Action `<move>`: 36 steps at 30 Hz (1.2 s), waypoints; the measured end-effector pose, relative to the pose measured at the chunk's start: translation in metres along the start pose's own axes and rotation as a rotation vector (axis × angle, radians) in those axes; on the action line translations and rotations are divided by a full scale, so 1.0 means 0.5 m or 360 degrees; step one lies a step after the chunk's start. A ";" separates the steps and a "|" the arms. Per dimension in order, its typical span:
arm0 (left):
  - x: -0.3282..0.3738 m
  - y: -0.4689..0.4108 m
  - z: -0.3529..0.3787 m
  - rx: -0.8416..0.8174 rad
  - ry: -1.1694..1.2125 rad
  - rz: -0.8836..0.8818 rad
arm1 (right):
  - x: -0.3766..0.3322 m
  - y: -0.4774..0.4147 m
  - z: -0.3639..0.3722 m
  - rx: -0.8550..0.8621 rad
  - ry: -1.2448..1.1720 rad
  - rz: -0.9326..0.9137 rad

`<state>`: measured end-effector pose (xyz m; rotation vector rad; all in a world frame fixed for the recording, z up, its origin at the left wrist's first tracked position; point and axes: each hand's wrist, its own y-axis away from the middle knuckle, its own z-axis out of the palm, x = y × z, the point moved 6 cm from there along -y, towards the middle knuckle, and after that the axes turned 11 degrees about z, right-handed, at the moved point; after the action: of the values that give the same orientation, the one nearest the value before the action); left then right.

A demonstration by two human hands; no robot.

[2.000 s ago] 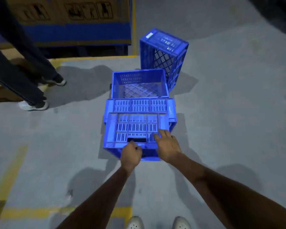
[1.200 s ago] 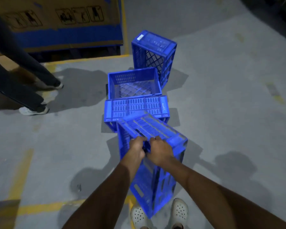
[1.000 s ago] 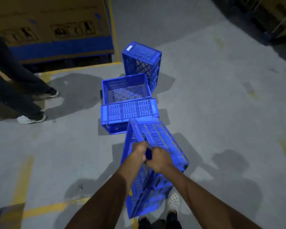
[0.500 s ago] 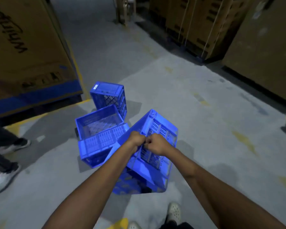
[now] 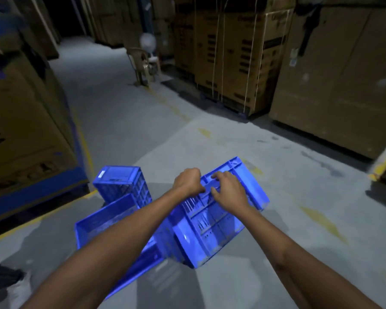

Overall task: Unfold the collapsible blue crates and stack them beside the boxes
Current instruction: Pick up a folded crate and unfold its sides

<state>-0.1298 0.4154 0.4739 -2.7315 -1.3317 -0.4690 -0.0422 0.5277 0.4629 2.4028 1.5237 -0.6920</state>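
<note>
I hold a folded blue crate [image 5: 212,226] tilted up off the floor in front of me. My left hand [image 5: 187,180] grips its upper edge with curled fingers. My right hand [image 5: 228,188] lies on the same edge, fingers curled over the rim. Behind my left forearm an unfolded open blue crate [image 5: 103,221] sits on the floor. Beyond it another unfolded blue crate [image 5: 120,185] stands bottom up next to a big cardboard box [image 5: 25,134].
Tall cardboard boxes [image 5: 236,59] line the right side of the aisle, with more at far right [image 5: 339,81]. A plastic chair [image 5: 140,63] and a fan stand far down the aisle. Someone's shoe [image 5: 2,278] shows at the lower left. Yellow floor lines [image 5: 83,139] border the boxes.
I have lifted the folded crate off the pile and swung it up and right. My view has risen from the floor towards the aisle. Both hands stay on its top edge.
</note>
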 end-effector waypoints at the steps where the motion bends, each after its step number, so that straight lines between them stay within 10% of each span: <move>1: 0.030 -0.035 -0.012 0.0008 -0.0076 0.0084 | 0.022 -0.026 -0.026 0.0068 0.0067 -0.0021; 9: 0.202 -0.221 -0.087 -0.0126 -0.0452 0.0758 | 0.111 -0.184 -0.206 0.0488 0.0753 -0.0315; 20: 0.356 -0.496 -0.103 -0.0339 -0.0463 0.1188 | 0.226 -0.428 -0.269 0.0028 0.0464 -0.0100; 36: 0.236 -1.107 -0.202 -0.0301 0.1296 0.0889 | 0.360 -0.922 -0.487 0.0460 0.0564 0.0385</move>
<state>-0.5169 0.8307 0.5650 -2.3946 -0.3286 -1.4590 -0.3240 0.9757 0.6171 2.9967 1.2805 -0.4799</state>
